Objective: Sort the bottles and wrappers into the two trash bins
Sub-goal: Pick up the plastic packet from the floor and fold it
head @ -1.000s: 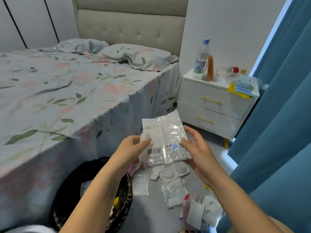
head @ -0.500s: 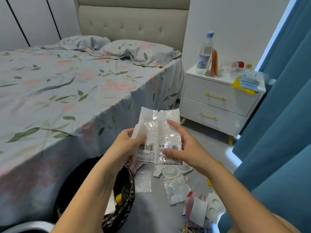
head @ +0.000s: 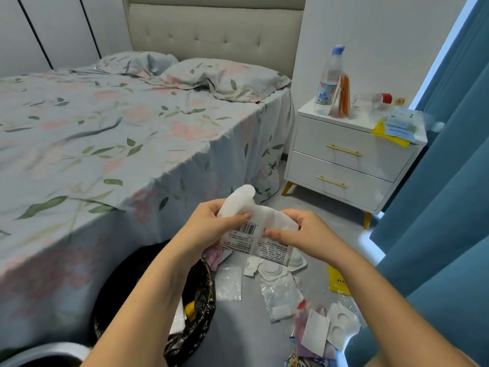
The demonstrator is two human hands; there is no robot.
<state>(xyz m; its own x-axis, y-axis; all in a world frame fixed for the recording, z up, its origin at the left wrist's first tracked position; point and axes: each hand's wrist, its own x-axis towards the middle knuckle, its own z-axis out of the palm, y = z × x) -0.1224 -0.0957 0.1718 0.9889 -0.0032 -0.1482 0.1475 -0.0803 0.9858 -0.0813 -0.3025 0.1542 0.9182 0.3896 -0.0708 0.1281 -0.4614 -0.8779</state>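
A thin white plastic wrapper [head: 255, 229] with a barcode is held up in front of the body, above the floor, by both hands. It is pinched near its upper left by the left hand [head: 211, 226] and along its right edge by the right hand [head: 304, 234], and its top is being folded or crumpled over. It is judged very light, soft and crinkly, likely slippery, so it is best gripped at a folded edge or balled up. Just below and to the left, a bin lined with a black bag [head: 195, 308] stands beside the bed [head: 105, 144], with some rubbish already inside. More wrappers and clear packets [head: 280, 292] are scattered on the grey floor near the hands. On the white bedside surface [head: 357, 120], well apart from the hands, a clear water bottle [head: 329, 80] stands upright and a second bottle [head: 375, 100] lies on its side, next to some packets. Blue curtains [head: 449, 181] hang at the right
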